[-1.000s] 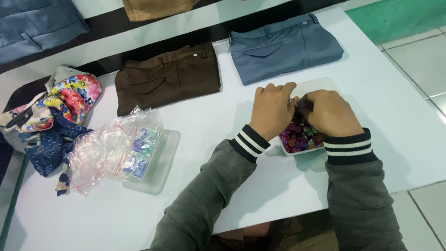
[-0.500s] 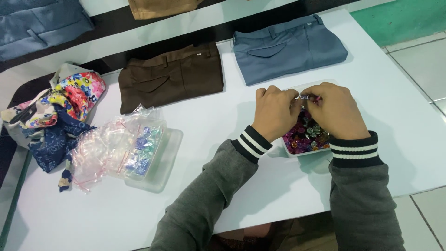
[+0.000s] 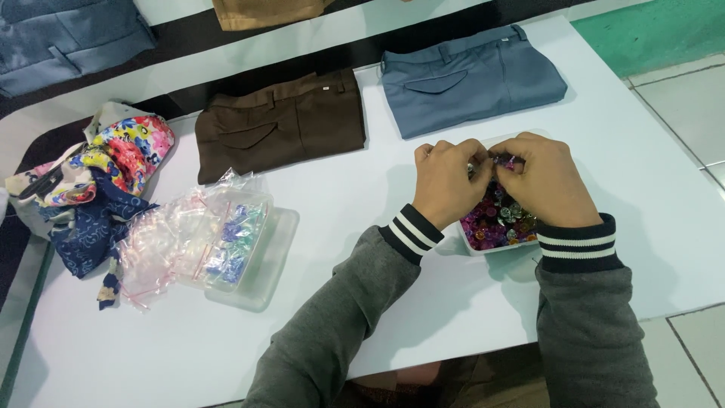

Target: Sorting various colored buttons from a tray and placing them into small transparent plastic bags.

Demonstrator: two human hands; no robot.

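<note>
Nearest the camera, two grey knit sleeves with black-and-white striped cuffs reach onto the smooth white table (image 3: 453, 317). The left hand (image 3: 447, 183) and right hand (image 3: 545, 181) are curled close together, fingertips meeting over a small glinting piece (image 3: 492, 160) that both seem to pinch (too tiny to tell what it is). Directly beneath them sits a shallow white tray (image 3: 483, 246) heaped with shiny, faceted beads (image 3: 498, 219) in pink, purple and green.

At about nine o'clock from the hands lies a clear, soft-cornered plastic container (image 3: 260, 261), with crinkled transparent zip bags (image 3: 170, 242) spilling over it; red seal lines run along the bags and bluish-green bits show inside one. Farther toward nine o'clock is a rumpled heap of floral cloth (image 3: 113, 162), bright multicolour above and navy print below.

Beyond, at eleven o'clock, a folded pair of brown trousers (image 3: 283, 121) lies flat, a welt pocket showing. At twelve o'clock lies a folded pair of blue-grey trousers (image 3: 472, 79), matte woven fabric. At the far edge, more folded garments: a tan one (image 3: 264, 11) and a blue one (image 3: 64, 34).
</note>
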